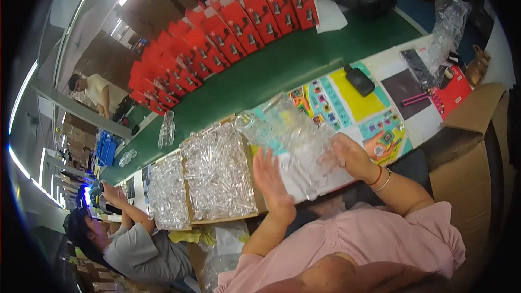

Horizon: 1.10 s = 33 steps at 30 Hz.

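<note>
My left hand (273, 184) is raised beside a shallow carton of small clear pieces, its fingers stretched out and holding nothing. A loose heap of clear, glassy pieces (298, 135) lies on the table between my hands. My right hand (351, 157) is at the heap's right side, fingers apart and seemingly touching the nearest pieces, though they are somewhat blurred. The carton (189, 206) is filled with many similar clear pieces (220, 176). The exact kind of these pieces cannot be made out.
Red printed boxes (233, 27) stand in rows on the green table (347, 40). A black computer mouse (360, 81) rests on colourful printed sheets. A black bin (361, 0) is at the back, a brown carton (461, 168) at right. A co-worker in grey (141, 258) sits at left.
</note>
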Motion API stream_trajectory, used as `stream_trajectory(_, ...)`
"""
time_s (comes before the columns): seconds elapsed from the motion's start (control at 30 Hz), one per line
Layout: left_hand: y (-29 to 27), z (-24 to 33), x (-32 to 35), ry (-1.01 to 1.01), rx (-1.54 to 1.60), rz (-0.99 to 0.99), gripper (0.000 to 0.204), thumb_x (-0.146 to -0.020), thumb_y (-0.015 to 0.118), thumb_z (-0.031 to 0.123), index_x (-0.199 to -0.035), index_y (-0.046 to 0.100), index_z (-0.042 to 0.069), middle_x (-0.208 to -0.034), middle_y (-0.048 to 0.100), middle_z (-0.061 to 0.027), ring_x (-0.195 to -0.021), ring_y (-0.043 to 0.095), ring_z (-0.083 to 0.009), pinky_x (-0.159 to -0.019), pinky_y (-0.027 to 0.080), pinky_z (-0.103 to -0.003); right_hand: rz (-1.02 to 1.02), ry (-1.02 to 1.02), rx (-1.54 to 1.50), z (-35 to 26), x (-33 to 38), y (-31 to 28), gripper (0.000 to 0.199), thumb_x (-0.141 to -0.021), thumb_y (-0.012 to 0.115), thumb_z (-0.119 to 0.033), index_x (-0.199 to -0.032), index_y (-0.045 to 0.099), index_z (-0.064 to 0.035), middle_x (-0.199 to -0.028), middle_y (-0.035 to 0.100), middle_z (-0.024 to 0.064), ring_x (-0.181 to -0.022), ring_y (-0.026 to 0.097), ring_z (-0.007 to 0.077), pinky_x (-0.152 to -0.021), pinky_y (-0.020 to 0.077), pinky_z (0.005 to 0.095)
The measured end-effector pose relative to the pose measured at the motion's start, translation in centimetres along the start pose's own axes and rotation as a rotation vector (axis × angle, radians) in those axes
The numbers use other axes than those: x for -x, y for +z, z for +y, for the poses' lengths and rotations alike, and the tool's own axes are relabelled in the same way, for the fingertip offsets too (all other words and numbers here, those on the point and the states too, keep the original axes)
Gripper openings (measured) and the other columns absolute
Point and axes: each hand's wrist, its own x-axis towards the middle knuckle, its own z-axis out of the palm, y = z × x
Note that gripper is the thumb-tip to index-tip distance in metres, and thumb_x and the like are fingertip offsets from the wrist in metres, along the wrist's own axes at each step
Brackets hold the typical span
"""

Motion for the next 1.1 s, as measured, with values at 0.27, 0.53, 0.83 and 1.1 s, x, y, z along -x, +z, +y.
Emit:
stream_trajectory(0.27,-4.4,-1.0,3.5,0.306,-0.573,-0.290,0.027,-0.061,0.073,0.003,-0.083,0.058,0.007,-0.096,0.053,-0.0112,-0.097,0.052,-0.0304,-0.081,0.042,-0.039,0.290,0.050,0.327,-0.6,-15.1,-6.6,0.036,-0.088,0.045,-0.037,-0.100,0.040,-0.0039,-0.076,0.056,0.0135,-0.053,0.059,0.0191,-0.047,0.0504,0.0280)
stream_trajectory(0.53,-7.5,0.0,3.9,0.216,-0.560,-0.234,0.012,-0.064,0.069,0.004,-0.072,0.060,0.006,-0.089,0.059,-0.0101,-0.088,0.056,-0.0269,-0.076,0.044,-0.034,0.256,0.194,-0.040,7.1,-26.8,-5.4,0.048,-0.089,0.043,-0.032,-0.122,0.029,-0.0007,-0.097,0.053,0.0187,-0.084,0.060,0.0283,-0.072,0.0508,0.0346)
stream_trajectory(0.83,-7.7,-2.7,6.3,0.173,-0.472,-0.331,0.016,-0.064,0.071,0.005,-0.072,0.058,0.004,-0.087,0.058,-0.0094,-0.083,0.057,-0.0260,-0.077,0.048,-0.037,-0.008,-0.014,0.698,7.6,-15.9,-3.4,0.044,-0.082,0.050,-0.010,-0.123,0.035,-0.0025,-0.115,0.043,0.0123,-0.112,0.043,0.0218,-0.096,0.0343,0.0311)
stream_trajectory(1.1,-9.4,0.2,3.9,0.328,-0.599,-0.302,0.014,-0.064,0.070,0.007,-0.073,0.059,0.006,-0.088,0.059,-0.0093,-0.082,0.058,-0.0268,-0.076,0.048,-0.035,-0.272,-0.147,1.464,3.0,-1.5,1.2,0.050,-0.071,0.061,-0.008,-0.117,0.043,-0.0011,-0.131,0.033,0.0210,-0.123,0.030,0.0353,-0.104,0.0199,0.0461)
